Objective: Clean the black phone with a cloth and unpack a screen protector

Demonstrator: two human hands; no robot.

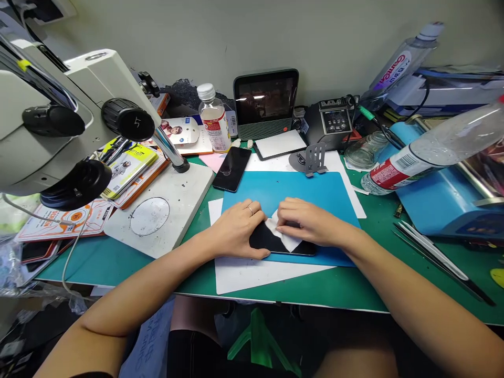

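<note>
Head view: my right hand [301, 220] pinches a white wipe [290, 241]. My left hand [240, 228], half curled, holds the end of the black phone [271, 243] under it. If that hold gets loose, I think hard pushing could make the phone slip on the blue mat [315, 194].

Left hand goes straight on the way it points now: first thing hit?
Probably the near edge of the white wipe on the black phone, just ahead of the left hand's fingers; then the right hand. Exact gap unclear from one view.
</note>
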